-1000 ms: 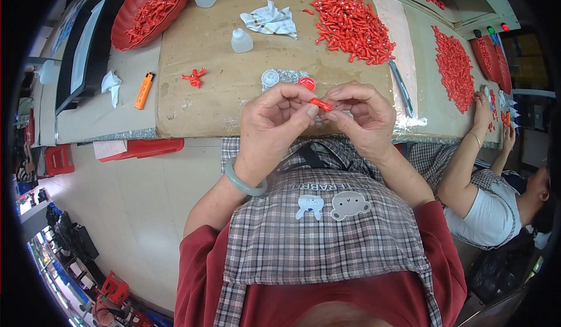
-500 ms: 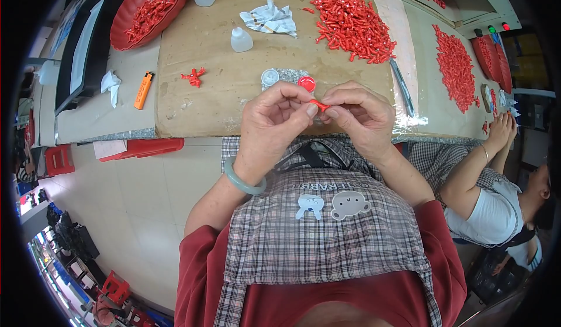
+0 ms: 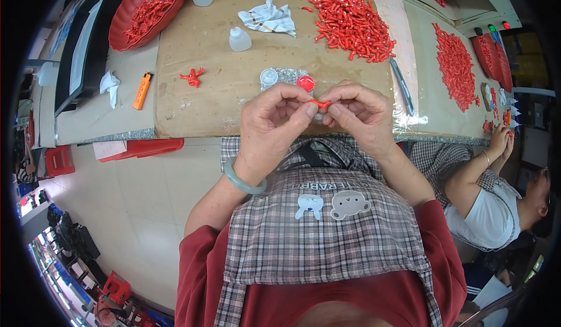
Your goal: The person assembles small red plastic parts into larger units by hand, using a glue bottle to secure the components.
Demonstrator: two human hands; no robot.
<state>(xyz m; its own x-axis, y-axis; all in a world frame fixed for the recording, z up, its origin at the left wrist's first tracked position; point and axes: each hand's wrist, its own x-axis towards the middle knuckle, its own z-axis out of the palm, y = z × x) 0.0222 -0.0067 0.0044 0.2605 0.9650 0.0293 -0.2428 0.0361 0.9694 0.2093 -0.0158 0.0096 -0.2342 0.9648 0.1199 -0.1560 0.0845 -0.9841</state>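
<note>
Between my two hands is a small red plastic piece [image 3: 319, 103], lying roughly crosswise just over the table's front edge. The thumb and forefinger of my left hand [image 3: 274, 119] pinch its left end. My right hand [image 3: 363, 116] pinches the other end the same way. Just beyond my fingers are a small red round cap or dish [image 3: 305, 82] and a clear round dish [image 3: 269, 77]. A large heap of small red pieces [image 3: 350, 23] lies farther off to the right. A joined red figure [image 3: 191, 77] rests on the board at the left.
White squeeze bottles [image 3: 239, 39], crumpled tissue [image 3: 267, 18] and a red bowl of pieces [image 3: 143, 14] stand farther back. An orange lighter [image 3: 142, 91] lies left, a utility knife [image 3: 401, 87] right. At far right a co-worker's hands [image 3: 501, 143] work beside another red heap [image 3: 454, 67].
My fingers have shifted slightly on the red piece, which now lies more level. At the right, the co-worker's hands have moved a little toward the table's front edge.
</note>
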